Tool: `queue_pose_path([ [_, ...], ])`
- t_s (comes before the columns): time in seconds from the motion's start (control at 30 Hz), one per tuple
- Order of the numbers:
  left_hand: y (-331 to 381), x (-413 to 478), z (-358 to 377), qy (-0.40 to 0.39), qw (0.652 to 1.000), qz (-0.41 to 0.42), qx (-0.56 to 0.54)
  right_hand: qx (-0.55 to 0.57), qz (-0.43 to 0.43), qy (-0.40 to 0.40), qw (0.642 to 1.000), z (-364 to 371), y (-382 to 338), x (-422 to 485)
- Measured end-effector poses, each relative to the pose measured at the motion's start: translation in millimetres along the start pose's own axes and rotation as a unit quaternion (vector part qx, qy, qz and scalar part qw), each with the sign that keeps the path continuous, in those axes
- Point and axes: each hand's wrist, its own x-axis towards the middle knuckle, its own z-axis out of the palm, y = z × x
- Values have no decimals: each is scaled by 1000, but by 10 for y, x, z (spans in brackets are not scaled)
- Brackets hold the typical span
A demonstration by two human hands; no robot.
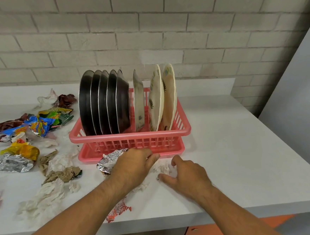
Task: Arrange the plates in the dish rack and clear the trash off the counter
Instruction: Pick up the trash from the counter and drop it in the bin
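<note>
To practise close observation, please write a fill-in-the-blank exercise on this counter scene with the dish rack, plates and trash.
1. The plates stand upright in a ____ plastic dish rack.
2. The dark plates at its left end number ____.
3. The left hand rests on crumpled ____ in front of the rack.
4. The colourful wrappers lie on the counter to the ____ of the rack.
Missing words: pink; five; foil; left.
</note>
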Motion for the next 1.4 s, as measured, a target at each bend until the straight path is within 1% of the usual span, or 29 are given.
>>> queue_pose_path([
  [0.13,-48,-55,-11,-1,1000,1,17,31,4,-5,1000,34,13,-6],
  [0.3,-76,-209,-36,7,1000,-12,15,76,-5,24,997,22,70,-119],
  [0.5,-113,-451,-62,-5,999,30,22,159,30,7,987,43,-136,-338],
  [0.57,-168,-568,-79,-15,998,53,23,162,38,32,985,89,-258,-448],
  [0.63,-262,-701,-108,-32,996,76,29,127,40,73,988,159,-393,-583],
  [0.7,-381,-858,-141,-42,993,103,42,113,41,109,987,269,-538,-740],
  [0.77,-512,-1049,-175,-40,988,137,56,105,54,121,986,434,-681,-901],
  [0.83,-643,-1266,-200,-55,982,172,55,102,71,103,987,661,-832,-1072],
  [0.97,-929,-1652,-67,-161,965,202,34,94,107,84,986,1185,-1046,-1432],
  [1.1,-1193,-2027,225,-234,945,223,47,65,152,56,985,1513,-1079,-1679],
  [1.2,-1392,-2176,446,-272,938,202,67,-4,147,20,989,1731,-1049,-1751],
  [1.3,-1599,-2279,752,-306,935,164,74,-28,132,-1,991,2068,-934,-1796],
  [1.4,-1772,-2396,1192,-337,930,126,73,-57,93,-59,992,2564,-714,-1833],
])
